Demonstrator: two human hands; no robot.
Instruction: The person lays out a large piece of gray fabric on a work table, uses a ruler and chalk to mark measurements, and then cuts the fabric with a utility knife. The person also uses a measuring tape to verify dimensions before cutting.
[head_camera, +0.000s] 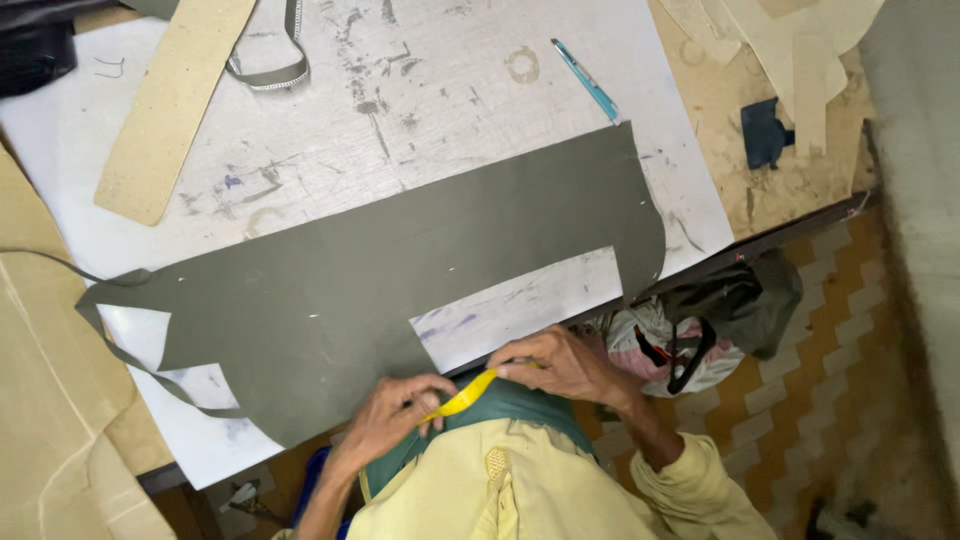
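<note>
Yellow shirt front (520, 495), nearest the lens, fills the lower middle. Just above it, yellow measuring tape (463, 398), 1 strip, stretched between both hands at the near edge of the worktop (420, 90).
Left hand (392, 415): grip pinched on the tape's lower end.
Right hand (562, 365): grip pressed together on the tape's upper end, touching the worktop edge.
Grey fabric piece (340, 285): large, flat, cut with a rectangular notch, lying across a scuffed white board (450, 110); it lies just beyond the hands.
Teal pen (586, 80): at the fabric's far corner.
Cardboard strip (170, 105): far left, tilted, beside a grey strap loop (270, 72).
Bundle of bags (700, 320): on the tiled floor (800, 400), right, under the worktop edge.
</note>
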